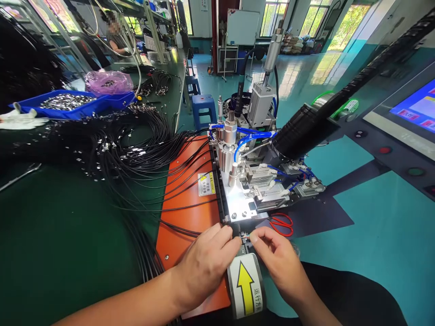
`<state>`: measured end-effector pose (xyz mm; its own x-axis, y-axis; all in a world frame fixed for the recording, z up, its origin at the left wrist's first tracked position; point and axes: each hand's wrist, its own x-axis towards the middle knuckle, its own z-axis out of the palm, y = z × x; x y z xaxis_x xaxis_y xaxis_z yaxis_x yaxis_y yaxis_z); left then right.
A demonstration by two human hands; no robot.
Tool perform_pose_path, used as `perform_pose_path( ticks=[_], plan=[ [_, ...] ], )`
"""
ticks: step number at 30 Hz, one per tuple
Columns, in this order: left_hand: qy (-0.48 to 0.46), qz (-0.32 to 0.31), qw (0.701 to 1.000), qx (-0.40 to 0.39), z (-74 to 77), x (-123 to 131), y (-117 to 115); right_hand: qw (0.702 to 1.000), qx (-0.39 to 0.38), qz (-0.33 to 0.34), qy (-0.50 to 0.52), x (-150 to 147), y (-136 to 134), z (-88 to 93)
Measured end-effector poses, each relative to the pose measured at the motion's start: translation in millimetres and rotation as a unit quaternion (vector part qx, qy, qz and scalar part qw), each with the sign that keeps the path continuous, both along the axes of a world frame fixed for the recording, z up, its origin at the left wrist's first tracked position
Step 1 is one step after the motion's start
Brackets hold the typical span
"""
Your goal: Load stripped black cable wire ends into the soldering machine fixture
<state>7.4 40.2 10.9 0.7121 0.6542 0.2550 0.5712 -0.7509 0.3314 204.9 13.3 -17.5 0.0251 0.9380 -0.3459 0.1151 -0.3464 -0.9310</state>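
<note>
At the front end of the machine [243, 203], both my hands meet over a small metal fixture [244, 246]. My left hand [214, 251] is closed, fingers curled down, on a black cable [183, 230] that runs in from the left. With thumb and forefinger, my right hand [277, 258] pinches the tiny thin wires [246, 236] at the cable's end; fine detail there is too small to tell. A guide with a yellow arrow label [246, 285] lies just below my fingers. Several more black cables [190, 170] lead across an orange plate [188, 199] into the machine's side.
Red-handled scissors [282, 225] lie beyond my right hand. Bundles of black cables [136, 140] and a blue tray [68, 102] of metal parts cover the left bench. A control panel [401, 127] stands at right. A person [117, 36] sits far left; a gloved hand [23, 118] shows nearer.
</note>
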Motion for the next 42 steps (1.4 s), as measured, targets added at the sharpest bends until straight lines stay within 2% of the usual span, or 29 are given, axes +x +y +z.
perform_pose_path(
  ticks=[7,15,21,27,42],
  plan=[
    [-0.03,-0.015,0.999,0.014,-8.8,-1.5,3.3,0.999,0.03,0.024,0.02,-1.3,-0.6,-5.1],
    [-0.045,-0.022,0.999,-0.006,-10.8,-2.7,4.1,0.998,0.031,0.034,-0.046,3.3,4.2,-5.5],
    [-0.051,-0.02,0.998,-0.007,-11.1,-2.3,4.1,0.988,0.109,0.069,-0.079,2.9,7.2,2.8],
    [-0.048,-0.018,0.999,0.002,-10.3,-1.8,4.1,0.98,0.158,0.055,-0.11,1.9,7.8,4.7],
    [-0.051,-0.024,0.998,0.014,-9.5,-2.1,5.0,0.976,0.154,0.039,-0.15,0.7,9.1,2.7]
  ],
)
